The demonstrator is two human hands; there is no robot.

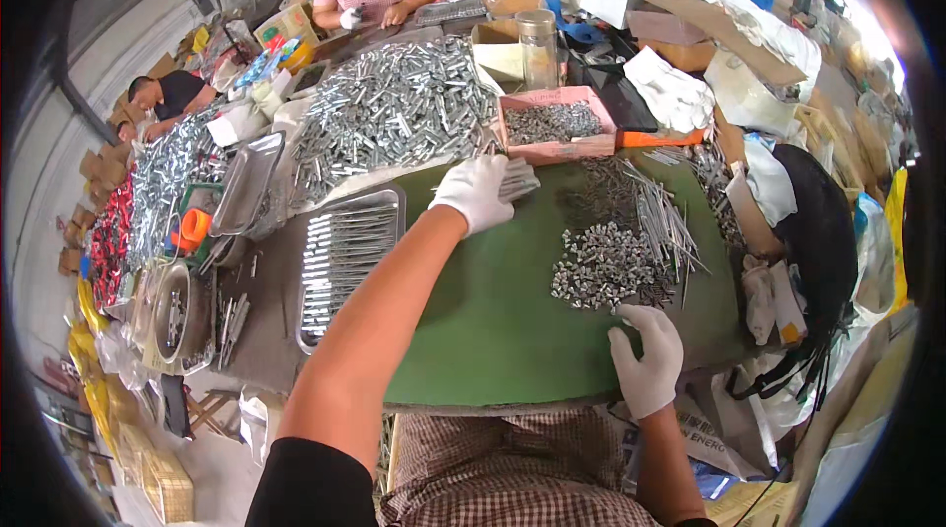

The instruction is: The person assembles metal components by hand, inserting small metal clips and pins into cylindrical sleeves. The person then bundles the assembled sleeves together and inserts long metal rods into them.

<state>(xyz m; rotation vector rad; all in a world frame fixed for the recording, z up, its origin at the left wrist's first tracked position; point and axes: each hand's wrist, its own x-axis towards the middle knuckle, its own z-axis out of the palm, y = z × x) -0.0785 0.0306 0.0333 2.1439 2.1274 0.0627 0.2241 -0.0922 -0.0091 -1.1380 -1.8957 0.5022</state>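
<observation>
At the far edge of the green work mat, my left hand in a white glove closes over a bundle of short metal tubes. Its fingertips are partly hidden from me. My right hand, also white-gloved, is near the mat's front edge with thumb and forefinger apart, and nothing shows between them. Just beyond it lies a heap of small shiny metal pieces. Long thin metal rods are beside that heap. Left of the mat, a metal tray holds rows of slender rods with thicker silvery ends.
A big pile of metal tubes spreads beyond the tray. A pink box of small metal parts and a clear jar stand at the back. Steel bowls are at left, a black bag at right. Co-workers sit across and at far left.
</observation>
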